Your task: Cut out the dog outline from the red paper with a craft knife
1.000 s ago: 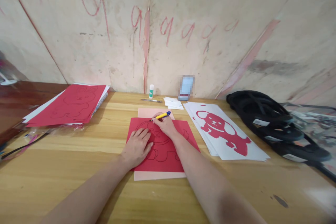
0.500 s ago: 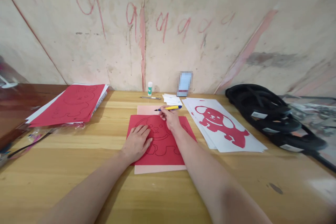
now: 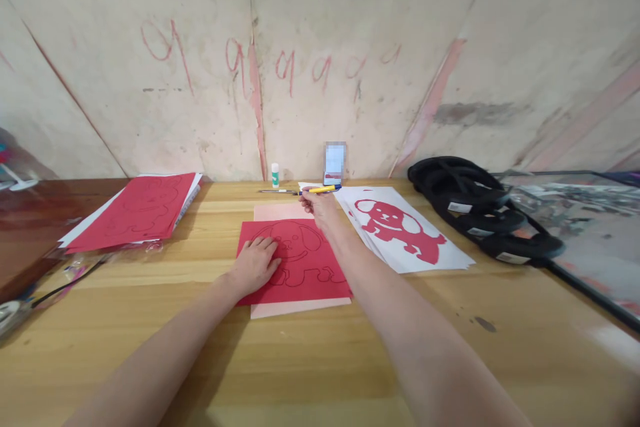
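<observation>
left hand (image 3: 254, 265) lies flat, fingers spread, pressing the red sheet (image 3: 295, 261) with its drawn dog outline. the sheet sits on a pink sheet (image 3: 295, 307) on the wooden table (image 3: 320, 360). beyond the sheet's far edge, right hand (image 3: 320, 205) pinches a yellow pen (image 3: 320, 189), near the glue stick (image 3: 275, 175).

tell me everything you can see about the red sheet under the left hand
The red sheet is thin paper, lying flat on a pale pink sheet that shows past its near and far edges, on the wooden table. A dark outline of a floppy-eared dog is drawn on it, uncut. The left hand presses palm-down on its left part. The right hand, holding a yellow pen, is beyond its far edge, not touching it.
</observation>
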Demonstrator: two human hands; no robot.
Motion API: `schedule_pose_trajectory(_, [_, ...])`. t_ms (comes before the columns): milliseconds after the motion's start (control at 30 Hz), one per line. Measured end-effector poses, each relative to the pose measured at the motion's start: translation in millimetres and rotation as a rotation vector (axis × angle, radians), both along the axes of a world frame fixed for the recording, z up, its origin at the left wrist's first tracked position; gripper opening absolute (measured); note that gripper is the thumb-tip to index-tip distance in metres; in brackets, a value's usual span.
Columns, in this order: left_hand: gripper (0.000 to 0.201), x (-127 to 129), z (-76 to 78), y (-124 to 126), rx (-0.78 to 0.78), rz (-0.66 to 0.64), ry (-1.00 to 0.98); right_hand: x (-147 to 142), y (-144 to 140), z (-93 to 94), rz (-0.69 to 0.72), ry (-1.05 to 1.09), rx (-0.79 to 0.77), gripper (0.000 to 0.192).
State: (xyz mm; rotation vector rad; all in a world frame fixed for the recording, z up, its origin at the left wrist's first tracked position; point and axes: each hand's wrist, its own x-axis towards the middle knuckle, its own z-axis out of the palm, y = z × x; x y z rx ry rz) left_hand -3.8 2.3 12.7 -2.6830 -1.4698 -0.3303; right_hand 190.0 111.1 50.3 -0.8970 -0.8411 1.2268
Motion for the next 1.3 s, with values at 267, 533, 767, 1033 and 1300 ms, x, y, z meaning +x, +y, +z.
schedule_pose_trajectory(267, [0.022,3.2,4.2,11.3,0.017,-0.046,0.031,19.6,-20.0,9.3,-0.019,-0.161,0.110,0.027])
schedule_pose_trajectory(533, [0.027,8.2,2.3,19.0,0.035,-0.132,0.010,4.0,-17.2,-13.3,0.054,-0.172,0.102,0.023])
schedule_pose_trajectory(767, [0.033,9.1,-6.8,31.0,0.061,-0.149,-0.022,-13.8,-5.4,-34.3,0.148,-0.176,0.048,0.024])
schedule_pose_trajectory(1033, [0.033,5.1,-20.5,31.9,0.096,-0.164,-0.121,-11.2,-0.8,-57.5,0.113,-0.347,0.153,0.015])
schedule_pose_trajectory(1300, [0.035,6.0,-20.0,31.9,0.111,-0.165,-0.075,-8.5,-3.0,-54.4,0.107,-0.429,0.158,0.011])
